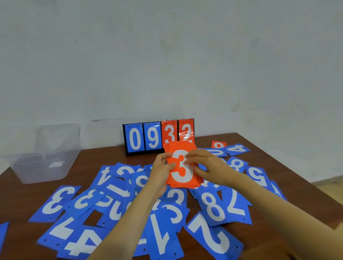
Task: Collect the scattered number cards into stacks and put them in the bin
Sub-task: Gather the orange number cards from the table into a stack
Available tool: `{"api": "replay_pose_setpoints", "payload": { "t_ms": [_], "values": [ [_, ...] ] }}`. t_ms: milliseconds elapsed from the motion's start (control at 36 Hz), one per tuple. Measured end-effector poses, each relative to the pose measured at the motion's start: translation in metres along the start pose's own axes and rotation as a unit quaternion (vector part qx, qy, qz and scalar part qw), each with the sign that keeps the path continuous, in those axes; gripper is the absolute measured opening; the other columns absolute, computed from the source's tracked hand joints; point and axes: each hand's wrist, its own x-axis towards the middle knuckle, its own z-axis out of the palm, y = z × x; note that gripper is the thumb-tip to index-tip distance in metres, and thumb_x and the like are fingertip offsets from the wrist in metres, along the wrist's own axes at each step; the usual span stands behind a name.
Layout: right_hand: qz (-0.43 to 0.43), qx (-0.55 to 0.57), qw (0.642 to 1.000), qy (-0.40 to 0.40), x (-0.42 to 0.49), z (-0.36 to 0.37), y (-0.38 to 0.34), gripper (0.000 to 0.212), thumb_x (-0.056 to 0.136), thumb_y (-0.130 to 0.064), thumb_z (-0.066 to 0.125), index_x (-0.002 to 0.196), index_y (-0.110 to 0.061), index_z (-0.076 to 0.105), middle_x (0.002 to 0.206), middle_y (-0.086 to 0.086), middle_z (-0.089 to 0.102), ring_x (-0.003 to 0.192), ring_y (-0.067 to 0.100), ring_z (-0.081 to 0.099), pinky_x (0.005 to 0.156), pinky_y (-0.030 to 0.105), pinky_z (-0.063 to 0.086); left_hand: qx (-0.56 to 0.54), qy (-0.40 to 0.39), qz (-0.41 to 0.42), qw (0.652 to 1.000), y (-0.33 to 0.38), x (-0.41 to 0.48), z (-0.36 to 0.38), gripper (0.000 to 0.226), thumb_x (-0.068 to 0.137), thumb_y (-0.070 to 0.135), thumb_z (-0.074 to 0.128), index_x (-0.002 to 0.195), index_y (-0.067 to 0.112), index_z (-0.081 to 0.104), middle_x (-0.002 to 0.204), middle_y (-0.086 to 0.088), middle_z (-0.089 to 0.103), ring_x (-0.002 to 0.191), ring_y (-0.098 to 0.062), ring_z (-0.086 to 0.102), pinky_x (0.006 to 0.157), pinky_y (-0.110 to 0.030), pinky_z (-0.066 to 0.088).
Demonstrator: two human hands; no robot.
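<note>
- Orange card stack (185,175), white "3" on top, is held just above the wooden table (101,157) near its centre, top edge tipped toward 12 o'clock.
- Left hand (162,168) grips the stack's 9 o'clock edge, w/ thumb on the face and fingers curled behind.
- Right hand (206,165) grips the 3 o'clock edge, fingertips curled onto the white digit.
- Stack isn't squared: several card edges fan out at top & bottom.
- Flip scoreboard (159,137) stands upright at 12 o'clock from the stack, at the table's far edge. It reads 0 9 in blue and 3 2 in orange. The stack's top overlaps its lower right in view; can't tell if they touch.
- Clear plastic bin (45,153) sits at 10 o'clock on the far-left corner, well apart from the stack.
- Blue number cards (160,237) lie scattered & overlapping from 3 round through 6 to 9 o'clock of the stack, under both forearms.
- Blue "2" card (213,238) is at 5 o'clock, and blue "3" card (56,201) at 8 o'clock.
- Lone orange card (218,144) lies at 1 o'clock, partly under blue ones, just beside a blue "4" card (236,149).
- Pale wall (164,52) is behind the table.
</note>
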Motion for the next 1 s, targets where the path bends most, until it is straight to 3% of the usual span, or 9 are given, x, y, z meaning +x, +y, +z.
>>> {"api": "replay_pose_setpoints", "payload": {
  "t_ms": [83, 222, 389, 556, 750, 1000],
  "values": [
    [0.047, -0.028, 0.999, -0.001, 0.000, 0.006, 0.018, 0.032, 0.095, -0.025, 0.052, 0.126, -0.019, 0.056, 0.138, -0.002, 0.046, 0.129, 0.012, 0.039, 0.100, 0.017, 0.030, 0.002, 0.015, -0.013, 1.000, -0.009, 0.013, 0.009, 0.027, 0.092, 0.002, 0.053, 0.113, 0.019, 0.050, 0.126, -0.010, 0.056, 0.099, -0.027, 0.062, 0.064, -0.033, 0.056],
    [0.196, -0.013, 0.980, -0.026, 0.006, 0.017, 0.076, 0.040, 0.096, -0.021, 0.050, 0.135, -0.016, 0.046, 0.144, 0.001, 0.037, 0.133, 0.019, 0.034, 0.105, 0.026, 0.030, 0.015, 0.042, -0.036, 0.998, -0.021, 0.047, 0.026, 0.029, 0.091, -0.001, 0.051, 0.113, 0.018, 0.049, 0.129, -0.010, 0.053, 0.102, -0.029, 0.061, 0.061, -0.033, 0.055],
    [0.357, -0.001, 0.931, -0.079, 0.044, 0.036, 0.170, 0.054, 0.093, -0.031, 0.056, 0.137, -0.005, 0.038, 0.138, 0.017, 0.041, 0.123, 0.033, 0.044, 0.099, 0.041, 0.041, 0.069, 0.043, -0.037, 0.996, -0.033, 0.101, 0.044, 0.027, 0.092, -0.001, 0.051, 0.109, 0.021, 0.050, 0.130, -0.007, 0.053, 0.103, -0.027, 0.061, 0.060, -0.030, 0.054],
    [0.439, 0.004, 0.895, -0.075, 0.086, 0.060, 0.236, 0.043, 0.094, -0.029, 0.053, 0.123, 0.002, 0.046, 0.117, 0.022, 0.058, 0.098, 0.033, 0.058, 0.081, 0.040, 0.048, 0.110, 0.036, -0.045, 0.992, -0.047, 0.156, 0.057, 0.027, 0.092, 0.003, 0.052, 0.098, 0.030, 0.051, 0.130, -0.006, 0.053, 0.106, -0.026, 0.060, 0.062, -0.028, 0.055],
    [0.500, -0.056, 0.859, -0.093, 0.116, 0.073, 0.295, 0.052, 0.095, -0.028, 0.049, 0.134, 0.002, 0.033, 0.137, 0.020, 0.041, 0.128, 0.033, 0.039, 0.105, 0.036, 0.031, 0.124, 0.023, -0.057, 0.990, -0.059, 0.195, 0.070, 0.027, 0.093, 0.005, 0.053, 0.109, 0.027, 0.050, 0.131, -0.003, 0.051, 0.104, -0.023, 0.059, 0.058, -0.025, 0.054],
    [0.530, -0.003, 0.837, -0.138, 0.126, 0.073, 0.344, 0.078, 0.087, -0.039, 0.060, 0.146, -0.010, 0.018, 0.150, 0.016, 0.025, 0.140, 0.036, 0.017, 0.113, 0.047, 0.023, 0.142, -0.015, -0.063, 0.988, -0.073, 0.215, 0.090, 0.027, 0.093, 0.008, 0.054, 0.106, 0.032, 0.052, 0.136, -0.001, 0.049, 0.110, -0.025, 0.059, 0.073, -0.037, 0.059]
  ]
}}
